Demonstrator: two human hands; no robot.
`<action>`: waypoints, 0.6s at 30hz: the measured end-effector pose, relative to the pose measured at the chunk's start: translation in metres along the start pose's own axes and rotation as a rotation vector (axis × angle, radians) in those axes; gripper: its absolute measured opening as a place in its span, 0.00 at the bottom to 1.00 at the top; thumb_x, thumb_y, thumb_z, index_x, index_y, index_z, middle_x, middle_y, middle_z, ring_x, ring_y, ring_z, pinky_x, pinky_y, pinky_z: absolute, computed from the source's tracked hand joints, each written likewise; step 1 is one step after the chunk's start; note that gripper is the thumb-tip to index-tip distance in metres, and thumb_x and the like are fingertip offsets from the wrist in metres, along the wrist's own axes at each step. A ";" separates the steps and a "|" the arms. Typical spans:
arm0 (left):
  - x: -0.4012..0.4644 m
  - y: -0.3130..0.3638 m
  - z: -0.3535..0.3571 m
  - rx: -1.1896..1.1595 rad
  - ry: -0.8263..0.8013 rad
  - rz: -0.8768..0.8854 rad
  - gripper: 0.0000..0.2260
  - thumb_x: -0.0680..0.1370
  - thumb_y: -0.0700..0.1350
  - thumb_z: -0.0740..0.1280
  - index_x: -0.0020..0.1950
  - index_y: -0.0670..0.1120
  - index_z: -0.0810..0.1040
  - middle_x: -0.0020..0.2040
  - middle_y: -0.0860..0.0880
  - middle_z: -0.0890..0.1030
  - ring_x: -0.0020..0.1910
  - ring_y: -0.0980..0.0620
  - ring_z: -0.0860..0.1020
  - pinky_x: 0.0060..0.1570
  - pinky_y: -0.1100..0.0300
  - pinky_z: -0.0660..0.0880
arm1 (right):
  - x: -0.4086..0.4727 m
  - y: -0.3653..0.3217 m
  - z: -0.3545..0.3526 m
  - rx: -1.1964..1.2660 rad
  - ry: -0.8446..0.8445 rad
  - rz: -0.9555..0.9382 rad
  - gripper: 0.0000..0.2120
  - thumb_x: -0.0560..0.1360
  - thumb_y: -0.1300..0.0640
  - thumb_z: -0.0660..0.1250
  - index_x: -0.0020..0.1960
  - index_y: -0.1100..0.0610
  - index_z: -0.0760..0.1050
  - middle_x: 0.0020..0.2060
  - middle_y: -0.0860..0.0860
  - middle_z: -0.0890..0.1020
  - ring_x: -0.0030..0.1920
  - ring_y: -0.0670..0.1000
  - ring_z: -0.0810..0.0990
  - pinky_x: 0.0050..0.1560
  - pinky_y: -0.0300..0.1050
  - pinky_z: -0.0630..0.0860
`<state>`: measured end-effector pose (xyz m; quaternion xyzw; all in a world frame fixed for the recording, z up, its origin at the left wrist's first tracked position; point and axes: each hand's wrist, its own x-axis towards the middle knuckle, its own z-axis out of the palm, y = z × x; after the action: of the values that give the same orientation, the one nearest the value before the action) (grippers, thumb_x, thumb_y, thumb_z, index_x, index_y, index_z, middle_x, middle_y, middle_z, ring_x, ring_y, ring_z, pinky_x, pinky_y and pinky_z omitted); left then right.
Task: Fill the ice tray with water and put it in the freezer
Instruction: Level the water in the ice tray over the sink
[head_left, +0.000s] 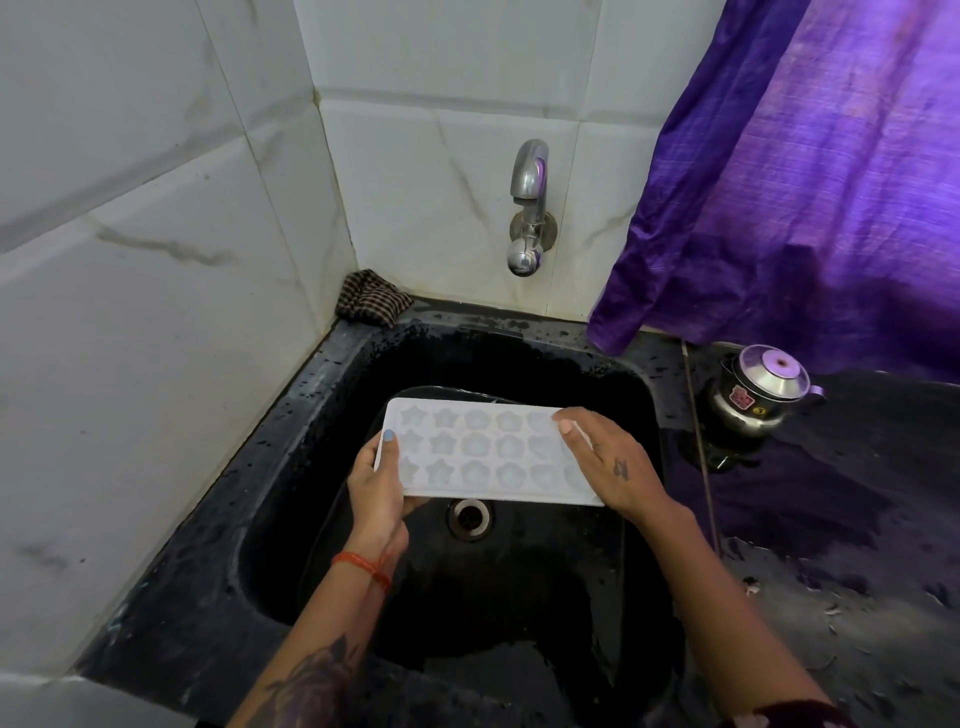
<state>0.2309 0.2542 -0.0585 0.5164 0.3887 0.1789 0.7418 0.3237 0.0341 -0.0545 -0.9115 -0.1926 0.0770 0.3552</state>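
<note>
A white ice tray (478, 452) with star and flower shaped moulds is held level over the black sink (311, 415), above the drain (469, 517). My left hand (376, 488) grips its left end, thumb on top and fingers underneath. My right hand (605, 460) holds its right end, thumb on the top rim. I cannot tell whether the moulds hold water. The steel tap (529, 208) sticks out of the tiled wall behind the sink, and no water runs from it.
A checked cloth (371, 297) is bunched in the sink's back left corner. A purple curtain (805, 171) hangs at the right. A small steel pot with a lid (761, 392) stands on the wet black counter (857, 519) to the right. White tiled walls close the left and back.
</note>
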 end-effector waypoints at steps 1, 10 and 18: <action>0.000 -0.001 0.000 0.003 -0.003 -0.003 0.13 0.81 0.51 0.59 0.63 0.47 0.73 0.46 0.51 0.79 0.43 0.54 0.79 0.33 0.57 0.77 | 0.001 -0.001 0.002 -0.018 -0.010 0.003 0.18 0.80 0.40 0.51 0.61 0.43 0.73 0.66 0.50 0.72 0.67 0.52 0.69 0.61 0.47 0.67; -0.003 -0.002 0.002 0.013 -0.020 -0.006 0.14 0.80 0.53 0.61 0.60 0.46 0.75 0.48 0.48 0.81 0.43 0.52 0.81 0.30 0.59 0.78 | 0.009 -0.013 0.008 -0.230 -0.130 0.074 0.21 0.79 0.36 0.47 0.68 0.37 0.68 0.78 0.51 0.51 0.75 0.57 0.51 0.73 0.58 0.50; -0.002 -0.002 -0.001 0.019 -0.011 -0.023 0.11 0.79 0.53 0.62 0.52 0.47 0.77 0.45 0.48 0.81 0.41 0.51 0.81 0.33 0.56 0.78 | 0.006 -0.010 -0.003 -0.100 -0.185 0.083 0.30 0.72 0.30 0.45 0.66 0.38 0.72 0.78 0.44 0.49 0.76 0.53 0.49 0.74 0.55 0.50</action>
<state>0.2288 0.2529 -0.0598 0.5197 0.3923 0.1640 0.7410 0.3272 0.0414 -0.0451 -0.9244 -0.1900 0.1656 0.2863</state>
